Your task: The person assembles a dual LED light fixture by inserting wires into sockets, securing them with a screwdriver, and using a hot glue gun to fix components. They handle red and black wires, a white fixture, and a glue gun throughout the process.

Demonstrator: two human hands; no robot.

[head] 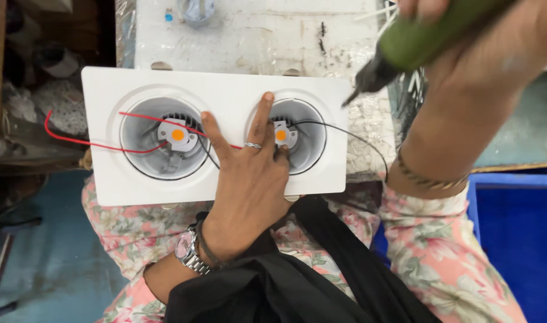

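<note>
On lap, white twin-downlight frame [217,90] — left hand [249,173] flat on it, fingers spread between cups. Right hand [465,101] at 2 o'clock, fingers wrapped round green driver [414,42]. Press frame firm — steady tip, mind wires.

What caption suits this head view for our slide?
Left hand steadies a white twin-lamp fixture while right hand holds a green power tool above it.

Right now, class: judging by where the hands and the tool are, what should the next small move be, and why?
Probably lower the green tool in the right hand toward the right-hand recess: its dark tip hangs above the white housing, while the left hand steadies the housing there.
</note>
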